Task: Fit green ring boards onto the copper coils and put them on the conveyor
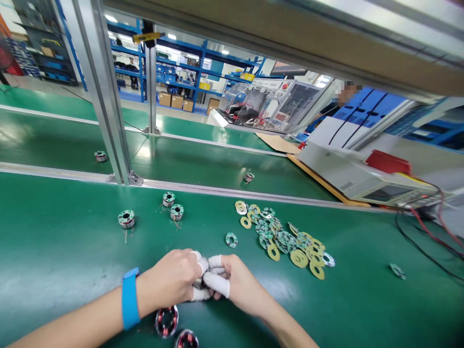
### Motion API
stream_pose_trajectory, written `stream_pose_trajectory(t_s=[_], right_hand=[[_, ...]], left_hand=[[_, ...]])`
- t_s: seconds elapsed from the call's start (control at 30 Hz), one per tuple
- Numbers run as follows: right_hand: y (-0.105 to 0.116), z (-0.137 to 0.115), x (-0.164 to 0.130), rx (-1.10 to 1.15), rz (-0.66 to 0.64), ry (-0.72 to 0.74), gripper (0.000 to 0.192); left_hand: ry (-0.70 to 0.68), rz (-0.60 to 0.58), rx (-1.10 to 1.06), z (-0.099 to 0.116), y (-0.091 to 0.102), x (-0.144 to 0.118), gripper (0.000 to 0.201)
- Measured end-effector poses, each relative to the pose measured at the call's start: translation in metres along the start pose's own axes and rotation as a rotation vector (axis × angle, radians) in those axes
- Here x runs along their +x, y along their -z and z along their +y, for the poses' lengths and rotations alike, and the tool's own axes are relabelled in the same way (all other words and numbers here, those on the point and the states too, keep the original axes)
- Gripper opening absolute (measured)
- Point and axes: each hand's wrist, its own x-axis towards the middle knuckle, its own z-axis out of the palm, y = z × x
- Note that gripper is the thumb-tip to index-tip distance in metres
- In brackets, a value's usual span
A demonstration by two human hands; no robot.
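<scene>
Workbench: green worktop (72, 270) under your hands, with blue shelving (203, 63) far beyond your fingers.
Held part: a small metallic part (198, 282), mostly hidden, sits between your fingertips; whether it touches the bench, I cannot tell.
Fingers: your left hand (179, 275) and right hand (242, 285), tips in white covers, both pinch the part.
Part to fingers: it lies between them, left fingers on its left, right thumb and fingers on its right; both hands touch it, neither clearly nearer. Its long axis is hidden.
Wound rings: one (158, 321) lies nearer you than the left fingers, another (177, 343) beside it.
Single board: a loose green ring board (235, 240) lies beyond the right fingers.
Ring pile: green and yellow rings (284, 239), farther right of the fingers.
Board-topped coils: three (126, 220), beyond and left of the fingers.
</scene>
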Motion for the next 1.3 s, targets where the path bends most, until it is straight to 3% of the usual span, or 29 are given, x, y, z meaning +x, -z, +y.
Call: stream_pose_trajectory(t_s=[0.17, 0.37, 0.5, 0.57, 0.63, 0.73, 0.87, 0.93, 1.0, 1.07, 1.13, 1.2, 1.3], right_hand=[[-0.001, -0.001, -0.006, 0.018, -0.017, -0.001, 0.013], [0.003, -0.005, -0.007, 0.06, -0.031, -0.042, 0.03], [0.016, -0.001, -0.004, 0.034, 0.118, -0.087, 0.047], [0.022, 0.001, -0.005, -0.201, 0.257, -0.1, 0.044], [0.025, 0.002, -0.008, -0.602, 0.379, -0.109, 0.033], [0.021, -0.001, -0.012, -1.079, 0.446, -0.16, 0.029], [0.018, -0.006, -0.015, -1.225, 0.42, -0.223, 0.034], [0.021, -0.007, -0.017, -1.195, 0.456, -0.217, 0.034], [0.023, -0.005, -0.016, -1.066, 0.493, -0.121, 0.032], [0.022, -0.001, -0.012, -0.814, 0.479, 0.04, 0.029], [0.017, 0.004, -0.004, -0.511, 0.413, 0.133, 0.023], [0.009, 0.007, 0.006, -0.27, 0.338, 0.109, 0.017], [-0.002, 0.007, 0.019, -0.111, 0.272, 0.033, 0.016]], left_hand=[[-0.048, -0.016, -0.052, -0.004, -0.001, -0.004, 0.031], [-0.045, 0.033, -0.16, -0.014, -0.004, -0.003, 0.032], [-0.007, 0.149, -0.341, -0.025, -0.001, 0.004, 0.042], [0.026, 0.141, -0.379, -0.029, 0.002, 0.007, 0.043], [0.051, 0.084, -0.427, -0.033, 0.004, 0.008, 0.044], [0.074, 0.015, -0.561, -0.038, 0.007, 0.006, 0.052], [0.15, -0.049, -0.706, -0.043, 0.015, 0.001, 0.064], [0.175, -0.055, -0.758, -0.044, 0.019, -0.001, 0.063], [0.244, -0.015, -0.787, -0.043, 0.02, -0.002, 0.042], [0.351, 0.036, -0.77, -0.04, 0.018, -0.001, 0.016], [0.458, 0.043, -0.772, -0.036, 0.014, -0.001, 0.016], [0.529, 0.01, -0.825, -0.031, 0.009, 0.0, 0.02], [0.577, -0.001, -0.91, -0.025, 0.002, -0.001, 0.018]])
